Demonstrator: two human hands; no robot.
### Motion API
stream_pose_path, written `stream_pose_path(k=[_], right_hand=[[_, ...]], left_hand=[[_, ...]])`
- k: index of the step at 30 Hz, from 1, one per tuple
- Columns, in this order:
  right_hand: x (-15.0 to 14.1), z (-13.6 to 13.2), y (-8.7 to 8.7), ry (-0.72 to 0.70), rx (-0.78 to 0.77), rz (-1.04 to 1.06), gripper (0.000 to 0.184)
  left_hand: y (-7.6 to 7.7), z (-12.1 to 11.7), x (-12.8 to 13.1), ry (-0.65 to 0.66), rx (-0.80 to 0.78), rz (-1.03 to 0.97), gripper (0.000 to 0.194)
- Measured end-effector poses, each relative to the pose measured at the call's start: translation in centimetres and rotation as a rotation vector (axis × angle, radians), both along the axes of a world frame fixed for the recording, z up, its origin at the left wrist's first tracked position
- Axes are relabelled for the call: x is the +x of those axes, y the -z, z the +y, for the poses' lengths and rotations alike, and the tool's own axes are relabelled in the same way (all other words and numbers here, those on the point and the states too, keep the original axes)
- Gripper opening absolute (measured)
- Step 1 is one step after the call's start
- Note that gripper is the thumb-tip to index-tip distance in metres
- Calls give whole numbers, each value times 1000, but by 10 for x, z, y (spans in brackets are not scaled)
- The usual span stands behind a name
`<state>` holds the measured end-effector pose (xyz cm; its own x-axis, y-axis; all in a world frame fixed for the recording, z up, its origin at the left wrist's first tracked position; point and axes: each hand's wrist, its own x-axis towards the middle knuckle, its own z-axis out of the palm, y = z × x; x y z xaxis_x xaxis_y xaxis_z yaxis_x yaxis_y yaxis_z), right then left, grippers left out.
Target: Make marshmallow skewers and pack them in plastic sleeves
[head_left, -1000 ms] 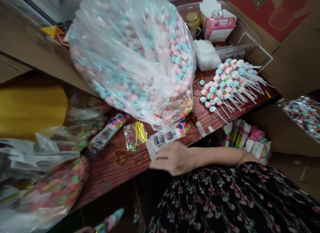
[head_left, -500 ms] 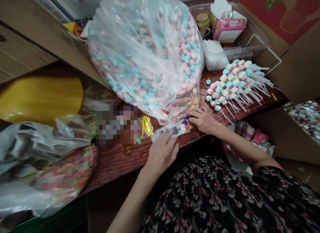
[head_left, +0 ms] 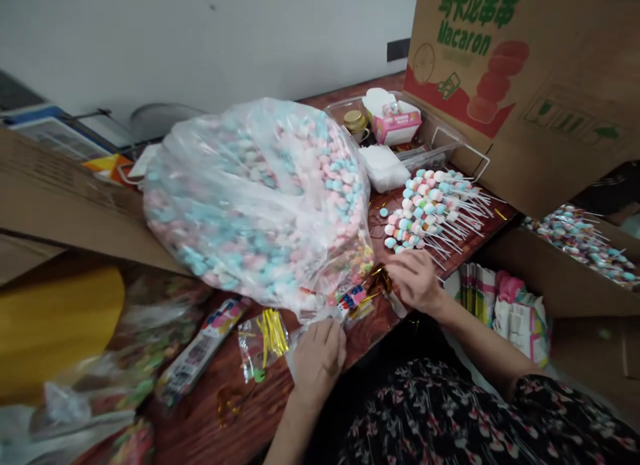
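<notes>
My left hand (head_left: 318,356) rests on the near end of a flat printed packet (head_left: 345,305) at the wooden table's front edge, fingers curled down on it. My right hand (head_left: 414,278) is closed in a pinch at the packet's far end, next to gold twist ties (head_left: 377,276). A big clear bag of pink, blue and white marshmallows (head_left: 260,198) leans just behind both hands. A pile of marshmallow skewers (head_left: 430,208) lies right of the bag.
A second printed packet (head_left: 200,348) and a small bag of yellow ties (head_left: 265,335) lie left of my hands. A clear tray with a pink box (head_left: 393,115) and a jar stands at the back. Cardboard boxes (head_left: 525,85) crowd the right; one holds more skewers (head_left: 580,242).
My head has lifted, showing the wall and the box top. Both hands came onto the printed packet, and my right hand has shifted to its far end by the gold ties.
</notes>
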<state>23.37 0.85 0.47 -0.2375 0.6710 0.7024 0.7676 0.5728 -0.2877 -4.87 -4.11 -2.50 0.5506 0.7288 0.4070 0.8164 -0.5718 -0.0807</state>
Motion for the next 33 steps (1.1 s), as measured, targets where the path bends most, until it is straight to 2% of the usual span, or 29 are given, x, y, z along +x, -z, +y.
stream_pose_path(k=[3,5,7,9,13,15,18,23,26,28,33], right_hand=[[35,1,-13,354,6,-8,18],[54,7,-21,517,-68,-153,18],[65,16,-27,585,-197,-314,18],[68,24,-28,597,-308,-413,18],[67,33,-21,604,-330,-422,24],[67,32,-16,588,-275,-362,27],[66,23,-12,512,-151,-166,29],[48,-2,-14,258,-14,170,21],[38,-14,-19,136,-52,222,17],[35,-21,-21,84,-96,248,15],[34,-33,-19,-42,-190,252,14]], left_hand=[[0,-1,3,-92,-43,-1,23],[-3,0,8,-155,-95,18,28],[-5,2,11,-188,-130,-6,26],[-5,5,13,-212,-136,-79,23],[-2,8,12,-253,-139,-169,22],[-2,6,11,-247,-147,-160,22],[-2,4,9,-212,-121,-153,17],[2,5,2,-172,-90,-221,15],[5,4,-3,-133,-100,-242,10],[7,2,-7,-115,-115,-275,15],[9,-5,-10,-141,-227,-468,15]])
